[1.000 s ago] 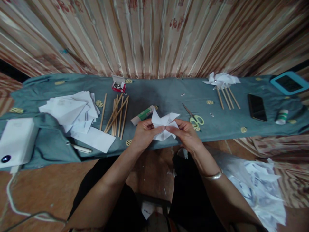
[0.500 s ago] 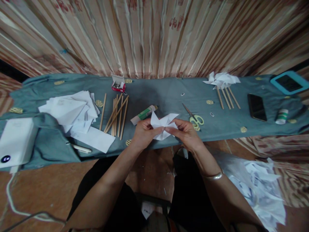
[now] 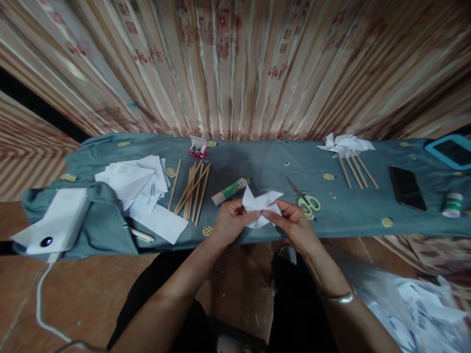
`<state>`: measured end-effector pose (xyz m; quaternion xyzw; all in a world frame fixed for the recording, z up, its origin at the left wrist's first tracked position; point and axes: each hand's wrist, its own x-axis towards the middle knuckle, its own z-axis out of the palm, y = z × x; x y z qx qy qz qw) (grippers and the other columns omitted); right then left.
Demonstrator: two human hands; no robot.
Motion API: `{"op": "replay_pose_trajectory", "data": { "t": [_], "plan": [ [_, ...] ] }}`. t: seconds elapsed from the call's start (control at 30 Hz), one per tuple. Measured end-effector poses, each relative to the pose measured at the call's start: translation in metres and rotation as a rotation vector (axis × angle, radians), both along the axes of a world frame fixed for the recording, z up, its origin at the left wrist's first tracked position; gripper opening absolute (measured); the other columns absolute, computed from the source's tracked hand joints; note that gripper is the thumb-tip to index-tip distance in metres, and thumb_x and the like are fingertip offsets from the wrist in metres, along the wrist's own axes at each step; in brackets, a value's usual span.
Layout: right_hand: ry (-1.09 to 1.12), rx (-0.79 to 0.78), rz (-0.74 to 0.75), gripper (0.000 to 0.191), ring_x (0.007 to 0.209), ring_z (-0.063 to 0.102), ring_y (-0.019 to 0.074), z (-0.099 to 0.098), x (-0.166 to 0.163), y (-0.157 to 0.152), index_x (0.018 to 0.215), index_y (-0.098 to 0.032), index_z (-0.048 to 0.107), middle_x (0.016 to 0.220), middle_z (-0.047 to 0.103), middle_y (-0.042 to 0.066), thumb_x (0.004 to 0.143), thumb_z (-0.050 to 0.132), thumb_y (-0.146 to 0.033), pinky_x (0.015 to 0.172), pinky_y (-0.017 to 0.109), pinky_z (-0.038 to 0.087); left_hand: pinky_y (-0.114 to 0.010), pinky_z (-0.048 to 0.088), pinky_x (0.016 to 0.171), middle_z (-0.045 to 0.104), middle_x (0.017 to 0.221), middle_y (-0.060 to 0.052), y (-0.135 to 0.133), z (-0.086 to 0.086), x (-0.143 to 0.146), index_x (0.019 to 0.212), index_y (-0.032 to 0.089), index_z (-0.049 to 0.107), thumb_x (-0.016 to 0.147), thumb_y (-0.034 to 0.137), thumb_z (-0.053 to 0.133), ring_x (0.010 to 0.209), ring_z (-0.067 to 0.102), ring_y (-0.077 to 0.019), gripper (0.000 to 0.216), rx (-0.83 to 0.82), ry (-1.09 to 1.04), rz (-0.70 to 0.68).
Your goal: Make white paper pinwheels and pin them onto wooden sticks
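A white paper pinwheel (image 3: 259, 202) with folded points is held between both hands above the table's front edge. My left hand (image 3: 230, 221) pinches its left side, thumb pressed near the centre. From the right, my right hand (image 3: 294, 223) grips it the same way, and the two thumb tips nearly meet. The fingers behind the paper are partly hidden. Just beyond my left hand lies a glue stick (image 3: 228, 191) with a green label. Scissors (image 3: 306, 198) with light green handles rest beyond my right hand.
Left of my hands lie wooden sticks (image 3: 193, 191), a small red box of metal pins (image 3: 197, 148), stacked paper (image 3: 134, 179) and a white power bank (image 3: 61, 220). Finished pinwheels on sticks (image 3: 348, 146), a phone (image 3: 406, 188) and a green-white tube (image 3: 452, 205) lie right. A plastic bag (image 3: 412, 304) holds paper.
The camera view has tilted up and shifted left, so the table appears lower and further right. Both hands keep hold of the paper pinwheel, with hardly any change in grip.
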<state>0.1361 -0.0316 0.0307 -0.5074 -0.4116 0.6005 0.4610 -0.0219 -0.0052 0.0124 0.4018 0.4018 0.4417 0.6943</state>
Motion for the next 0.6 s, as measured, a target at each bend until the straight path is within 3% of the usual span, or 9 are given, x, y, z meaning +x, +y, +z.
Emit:
{"op": "replay_pose_trajectory", "data": {
  "t": [0.17, 0.6],
  "plan": [
    [0.009, 0.003, 0.006, 0.027, 0.065, 0.061, 0.0152, -0.0019, -0.0034, 0.0006, 0.076, -0.022, 0.074, 0.068, 0.07, -0.001, 0.065, 0.084, -0.045, 0.066, 0.027, 0.05, -0.028, 0.05, 0.063, 0.072, 0.071, -0.002, -0.0006, 0.0, -0.0006, 0.076, 0.015, 0.076, 0.053, 0.037, 0.089, 0.062, 0.062, -0.0152, 0.035, -0.008, -0.022, -0.005],
    [0.05, -0.052, 0.018, 0.032, 0.059, 0.059, 0.0142, -0.0045, -0.0086, -0.0016, 0.078, -0.022, 0.074, 0.067, 0.071, -0.001, 0.061, 0.086, -0.046, 0.061, 0.027, 0.049, -0.024, 0.044, 0.058, 0.069, 0.063, 0.0, -0.0013, 0.0053, 0.0004, 0.069, 0.013, 0.075, 0.043, 0.038, 0.093, 0.056, 0.055, -0.0112, 0.041, -0.097, -0.086, -0.013]
  ]
}}
